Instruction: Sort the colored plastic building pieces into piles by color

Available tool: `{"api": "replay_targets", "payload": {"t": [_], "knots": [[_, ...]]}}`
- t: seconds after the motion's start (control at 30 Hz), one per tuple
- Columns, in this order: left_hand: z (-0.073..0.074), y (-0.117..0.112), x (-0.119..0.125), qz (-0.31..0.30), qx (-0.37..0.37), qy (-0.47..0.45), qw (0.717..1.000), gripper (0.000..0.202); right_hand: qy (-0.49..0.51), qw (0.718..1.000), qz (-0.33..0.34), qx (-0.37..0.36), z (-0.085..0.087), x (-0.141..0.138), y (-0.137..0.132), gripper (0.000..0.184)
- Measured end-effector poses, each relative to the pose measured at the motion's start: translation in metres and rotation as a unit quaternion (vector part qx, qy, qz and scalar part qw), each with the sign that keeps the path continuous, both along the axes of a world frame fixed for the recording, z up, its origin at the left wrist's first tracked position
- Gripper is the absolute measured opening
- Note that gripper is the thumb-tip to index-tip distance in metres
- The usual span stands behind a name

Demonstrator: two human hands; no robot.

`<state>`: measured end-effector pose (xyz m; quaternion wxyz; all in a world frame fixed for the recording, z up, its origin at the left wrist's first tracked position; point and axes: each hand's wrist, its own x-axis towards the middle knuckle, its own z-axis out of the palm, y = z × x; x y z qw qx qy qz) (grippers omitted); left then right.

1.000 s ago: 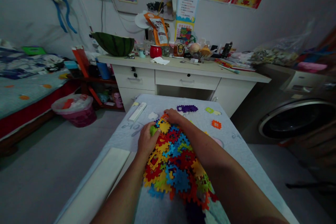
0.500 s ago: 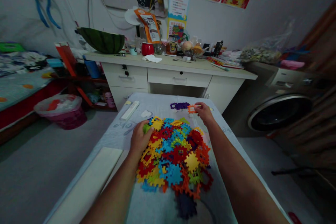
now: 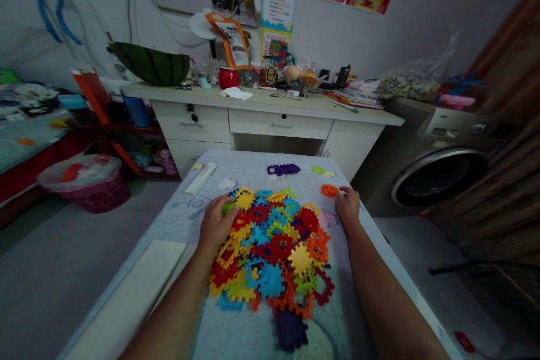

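Note:
A heap of coloured toothed plastic building pieces [image 3: 270, 247] covers the middle of the cloth-covered table. My left hand [image 3: 215, 225] rests at the heap's left edge, its fingers closed around a green piece [image 3: 228, 209]. Off the heap's far right corner, my right hand [image 3: 349, 206] has its fingertips on the edge of an orange toothed piece [image 3: 329, 190] low over the cloth. Beyond it lie a green toothed piece [image 3: 318, 170] and a row of purple toothed pieces [image 3: 283, 169]. One dark purple piece [image 3: 292, 331] sits at the heap's near end.
A white strip-shaped object [image 3: 200, 179] lies at the table's far left, and a long white board [image 3: 135, 287] along its left side. Behind stands a white desk [image 3: 282, 124] with a cut watermelon [image 3: 152, 64]. A washing machine [image 3: 439, 163] is at the right.
My right hand has moved right and nearer with the orange piece, away from the purple row. The green piece beyond now shows fully. My left hand stays at the heap.

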<state>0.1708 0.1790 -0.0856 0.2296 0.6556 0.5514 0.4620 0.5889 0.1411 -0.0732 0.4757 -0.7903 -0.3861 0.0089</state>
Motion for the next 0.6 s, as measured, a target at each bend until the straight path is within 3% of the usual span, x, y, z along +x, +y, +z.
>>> {"api": "replay_targets", "payload": {"t": [0.1, 0.27, 0.5, 0.6], "knots": [[0.0, 0.0, 0.0, -0.002, -0.004, 0.002, 1.0, 0.032, -0.146, 0.984, 0.062, -0.079, -0.003, -0.006, -0.003, 0.036], [0.0, -0.001, -0.001, -0.001, -0.001, -0.001, 1.0, 0.031, -0.204, 0.955, 0.116, -0.182, -0.004, -0.017, -0.005, 0.037], [0.003, -0.001, 0.0, -0.004, 0.001, 0.002, 1.0, 0.027, -0.205, 0.96, 0.079, -0.175, 0.001, -0.016, -0.011, 0.034], [0.002, 0.0, -0.001, -0.007, 0.001, 0.004, 1.0, 0.028, -0.196, 0.966, 0.123, -0.117, 0.013, -0.026, -0.011, 0.032]]}}
